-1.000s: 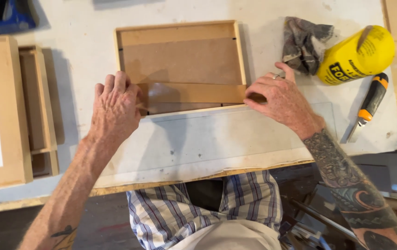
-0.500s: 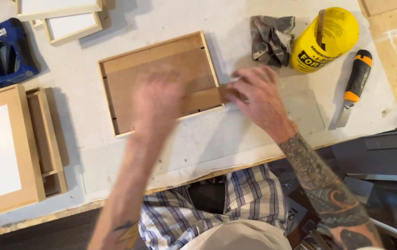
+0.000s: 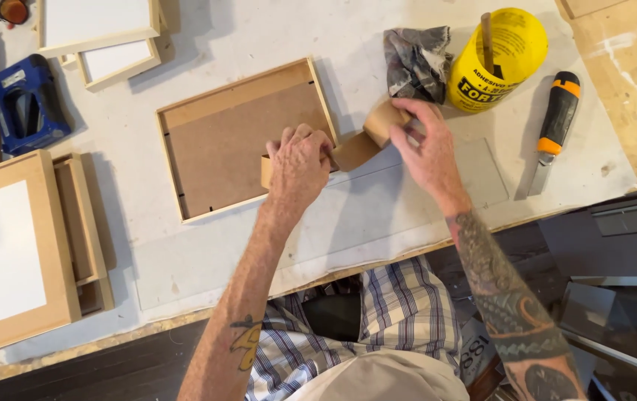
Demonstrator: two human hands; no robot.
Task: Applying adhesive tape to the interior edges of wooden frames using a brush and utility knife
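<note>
My left hand (image 3: 300, 163) presses brown paper tape strip (image 3: 348, 152) onto upturned wooden picture frame (image 3: 240, 137) on white counter (image 3: 378, 215); right hand (image 3: 422, 148) grip closed on tape roll (image 3: 383, 120). Risk: uneven tension wrinkles strip.

Left hand (image 3: 300, 165), knuckles up, fingers curled, at frame centre; right hand (image 3: 424, 148), fingers pinched, just right of it; both forearms tattooed.
</note>
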